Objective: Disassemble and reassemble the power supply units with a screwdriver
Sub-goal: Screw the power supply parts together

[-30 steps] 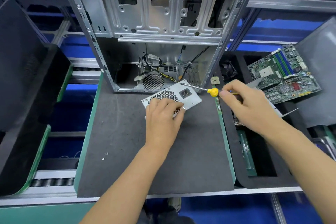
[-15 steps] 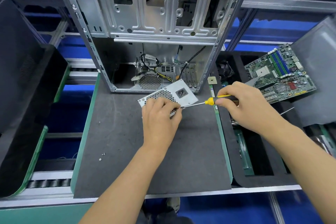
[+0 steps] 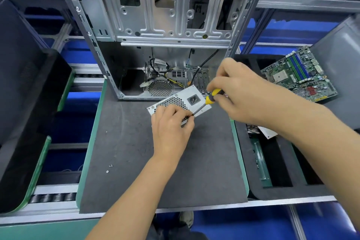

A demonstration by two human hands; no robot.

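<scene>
A silver power supply unit (image 3: 181,100) with a honeycomb grille and a black socket lies on the grey mat (image 3: 136,161), just in front of the open computer case (image 3: 165,31). My left hand (image 3: 171,128) rests on its near edge, fingers curled over it, thumb and forefinger beside the screwdriver tip. My right hand (image 3: 239,93) grips the yellow and black handle of the screwdriver (image 3: 209,99). Its shaft slants down and left to the unit's near edge by my left fingertips. The tip itself is hidden by my fingers.
Two loose screws (image 3: 109,168) lie on the mat's left part. A green motherboard (image 3: 300,76) leans in a black foam tray (image 3: 272,161) on the right. A dark case panel (image 3: 25,91) stands at the left. Cables and a fan grille sit inside the case.
My right hand has lifted and swung the screwdriver from lying nearly flat to a steep slant, its tip moving to the unit's near edge at my left fingertips. The left hand stays on the unit.
</scene>
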